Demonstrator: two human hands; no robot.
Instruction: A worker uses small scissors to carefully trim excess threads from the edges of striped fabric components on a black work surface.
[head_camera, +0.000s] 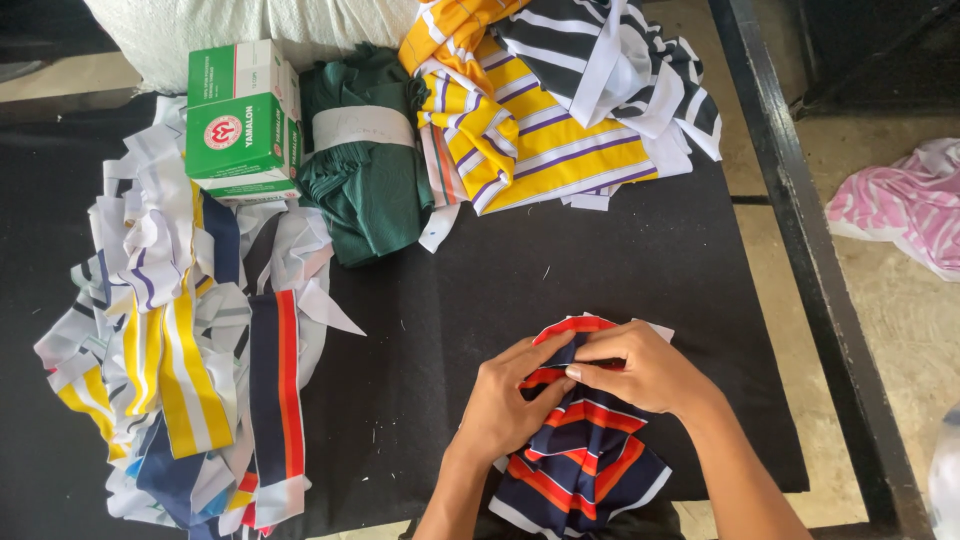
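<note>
Where both work: near edge of the black surface (560, 270).
Left hand (505, 400): closed on navy-and-red striped cloth (580, 460).
Right hand (640, 370): fingers pinching its top fold.
Far left: green boxes (240, 120).

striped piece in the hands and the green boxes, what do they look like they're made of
Striped piece: soft knit-looking fabric, matte, navy with red and white stripes; it bunches and folds under the left hand and right hand. Exact fibre unclear.
Green boxes: thin printed cardboard, slightly glossy, judging by crisp edges and flat faces.
</note>
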